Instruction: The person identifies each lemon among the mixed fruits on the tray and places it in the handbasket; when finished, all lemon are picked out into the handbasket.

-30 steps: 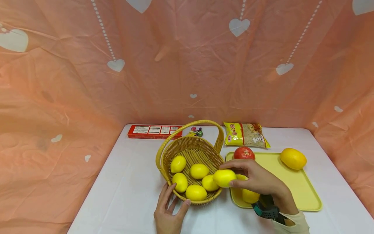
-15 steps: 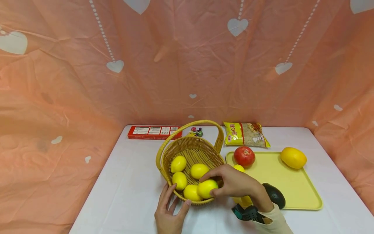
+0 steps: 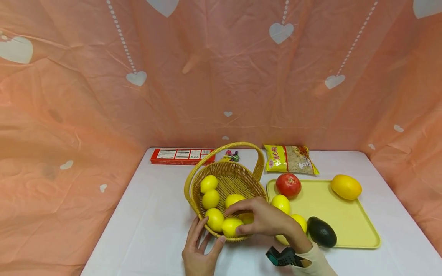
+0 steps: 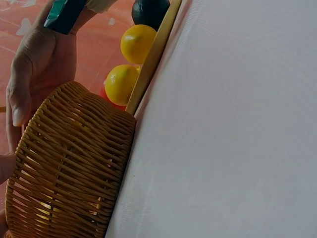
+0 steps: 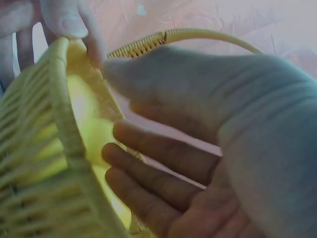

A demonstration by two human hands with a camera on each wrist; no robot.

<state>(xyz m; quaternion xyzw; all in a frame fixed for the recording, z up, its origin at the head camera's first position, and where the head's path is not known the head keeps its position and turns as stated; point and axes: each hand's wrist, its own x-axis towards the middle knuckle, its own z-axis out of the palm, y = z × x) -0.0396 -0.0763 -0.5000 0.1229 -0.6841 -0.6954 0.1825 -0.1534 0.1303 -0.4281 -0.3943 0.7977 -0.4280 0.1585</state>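
Note:
The wicker basket [image 3: 224, 168] stands on the white table, with several lemons [image 3: 209, 184] inside. At its near left rim my left hand [image 3: 200, 255] holds on, thumb and fingertips spread along the edge. My right hand [image 3: 264, 218] reaches in over the right side of the basket, its thumb against the nearest lemon [image 3: 232, 227]. In the right wrist view, the fingers [image 5: 153, 153] stretch loosely toward the lemons and grip none of them. That hand partly covers two lemons in the basket.
Right of the basket, a yellow tray [image 3: 348, 218] carries a pomegranate [image 3: 288, 185], several lemons, an avocado [image 3: 322, 232] and a larger yellow fruit [image 3: 346, 187]. Behind lie a red box [image 3: 183, 156], wrapped lollipops [image 3: 230, 155] and a yellow food packet [image 3: 291, 159].
My right hand has carried a lemon leftward from beside the tray into the basket and loosened its fingers. Lemons inside have shifted left. My left hand has stayed at the rim.

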